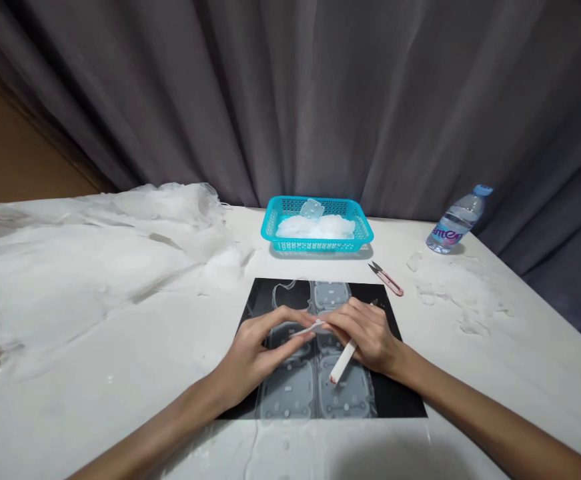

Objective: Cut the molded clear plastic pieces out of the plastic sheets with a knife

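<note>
Between the fingertips of my left hand and my right hand is a small, thin, translucent white plastic piece, seen nearly edge-on. Both hands are closed on it in a pinch. A slim white-handled tool is also tucked in my right hand, its reddish end pointing down toward me. A dark tip shows past the far side of that hand; its exact shape is hard to make out. Below my hands, a clear plastic sheet with moulded rounded-square shapes lies over a black mat, running past its front edge.
A turquoise basket behind the mat holds translucent pieces. Pink-handled thread snips lie right of it. Farther right are a water bottle and thin plastic scraps. Crumpled clear plastic sheeting spreads over the table's left side, before a grey curtain.
</note>
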Tool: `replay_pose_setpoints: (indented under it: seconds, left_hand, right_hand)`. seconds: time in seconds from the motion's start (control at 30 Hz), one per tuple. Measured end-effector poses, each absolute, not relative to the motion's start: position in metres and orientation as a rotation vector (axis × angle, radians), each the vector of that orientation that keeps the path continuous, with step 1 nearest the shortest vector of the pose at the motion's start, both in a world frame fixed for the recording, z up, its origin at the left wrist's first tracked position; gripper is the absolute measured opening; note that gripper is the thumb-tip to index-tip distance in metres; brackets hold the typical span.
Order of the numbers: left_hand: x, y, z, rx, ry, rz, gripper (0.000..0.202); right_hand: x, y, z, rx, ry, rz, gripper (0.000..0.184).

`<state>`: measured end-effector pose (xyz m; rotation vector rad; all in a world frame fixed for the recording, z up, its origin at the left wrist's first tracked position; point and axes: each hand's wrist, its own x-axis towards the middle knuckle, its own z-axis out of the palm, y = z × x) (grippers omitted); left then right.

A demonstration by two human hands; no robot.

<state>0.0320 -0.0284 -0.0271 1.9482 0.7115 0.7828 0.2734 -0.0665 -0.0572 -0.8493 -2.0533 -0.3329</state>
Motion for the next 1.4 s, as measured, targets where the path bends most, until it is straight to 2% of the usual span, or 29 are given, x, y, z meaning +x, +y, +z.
replay_pose_setpoints:
  seconds: [0.37, 0.53, 0.63, 0.73, 0.87, 1.0, 1.17, 1.23, 1.27, 1.33, 1.4]
  left_hand:
    - [0.034, -0.024, -0.022, 1.820, 0.694, 0.746, 0.011]
    - [0.040, -0.021, -0.027, 1.633, 0.771, 0.565, 0.023]
    - [0.042, -0.018, -0.029, 1.588, 0.816, 0.544, 0.032]
    - [0.043, 0.003, -0.018, 1.698, 0.926, 0.742, 0.038]
    - [0.059, 0.065, 0.019, 1.949, 1.177, 1.199, 0.049]
    - [0.096, 0.120, 0.040, 2.109, 1.137, 1.206, 0.045]
    - [0.106, 0.086, 0.006, 2.312, 0.974, 1.095, 0.032]
    - [0.095, 0.053, -0.014, 2.460, 0.801, 0.896, 0.028]
    - [0.089, 0.039, -0.023, 2.537, 0.753, 0.780, 0.031]
    - [0.079, 0.017, -0.035, 2.633, 0.740, 0.604, 0.052]
    - [0.075, 0.009, -0.042, 2.649, 0.762, 0.476, 0.058]
  right_hand:
    - [0.271, -0.064, -0.057, -0.822, -2.026, -0.276, 0.003]
    - [0.267, -0.065, -0.056, -0.866, -2.003, -0.308, 0.008]
    - [0.268, -0.061, -0.057, -1.132, -1.813, -0.379, 0.013]
    - [0.270, -0.054, -0.060, -1.372, -1.695, -0.347, 0.018]
    - [0.269, -0.049, -0.064, -1.448, -1.762, -0.275, 0.023]
    - [0.267, -0.051, -0.065, -1.416, -1.799, -0.268, 0.025]
    - [0.281, -0.047, -0.064, -1.303, -1.582, 0.057, 0.042]
    - [0.289, -0.044, -0.064, -1.232, -1.506, 0.259, 0.052]
    - [0.292, -0.042, -0.065, -1.203, -1.491, 0.346, 0.057]
    - [0.299, -0.039, -0.066, -1.177, -1.474, 0.469, 0.066]
    - [0.305, -0.037, -0.067, -1.153, -1.441, 0.654, 0.074]
